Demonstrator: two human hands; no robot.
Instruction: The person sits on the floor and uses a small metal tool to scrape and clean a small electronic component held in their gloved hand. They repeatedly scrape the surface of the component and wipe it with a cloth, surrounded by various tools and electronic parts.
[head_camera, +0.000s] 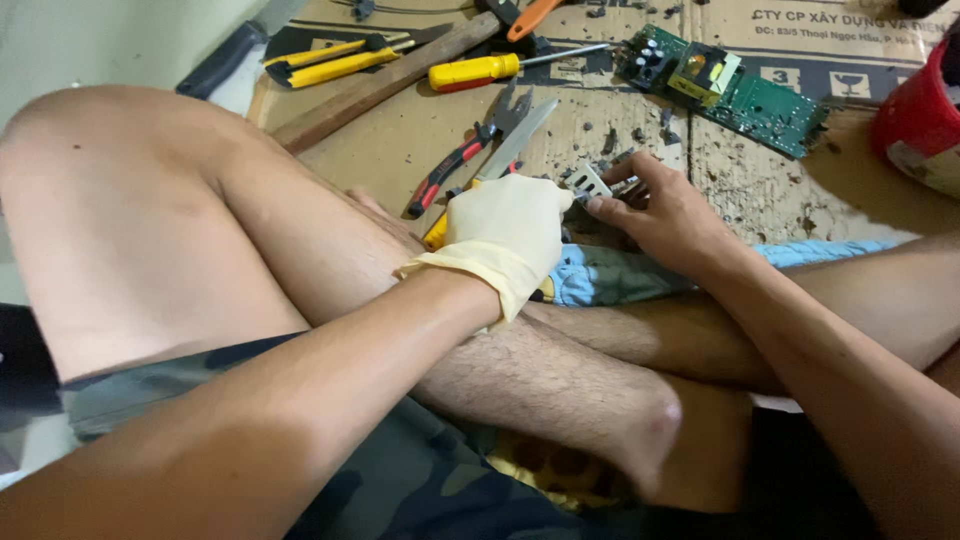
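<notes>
— What sort of place is this looking like?
— A makeshift home workshop: someone is sitting on the floor, with flattened cardboard (420, 150) lying under pliers (455, 165), a screwdriver (480, 70) and a green circuit board (760, 105).

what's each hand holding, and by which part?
Left hand, gloved: a yellow-handled tool, by its handle. Right hand: a small metal part, pinched at its edge.

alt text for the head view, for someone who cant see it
A seated person's gloved left hand and bare right hand grip a small metal part over cardboard strewn with a yellow screwdriver, red-handled pliers and a green circuit board.
</notes>
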